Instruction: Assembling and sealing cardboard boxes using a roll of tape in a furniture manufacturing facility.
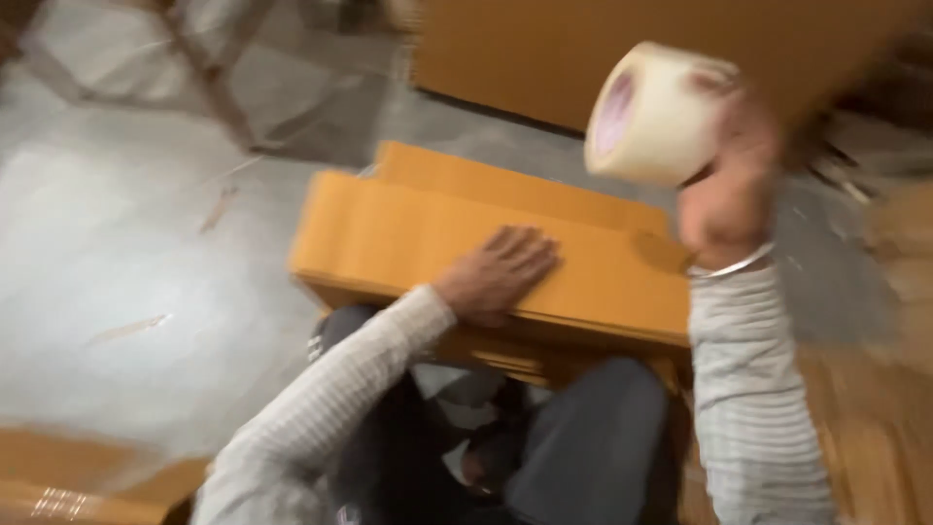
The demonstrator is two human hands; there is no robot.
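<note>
**Tape roll raised over a flattened carton**

Head view: the left hand lies flat, fingers spread, pressing the folded cardboard box resting against the knees. The right hand grips a roll of packing tape raised above the box's right end. This looks like taping; the tape's end must meet the seam.
</note>
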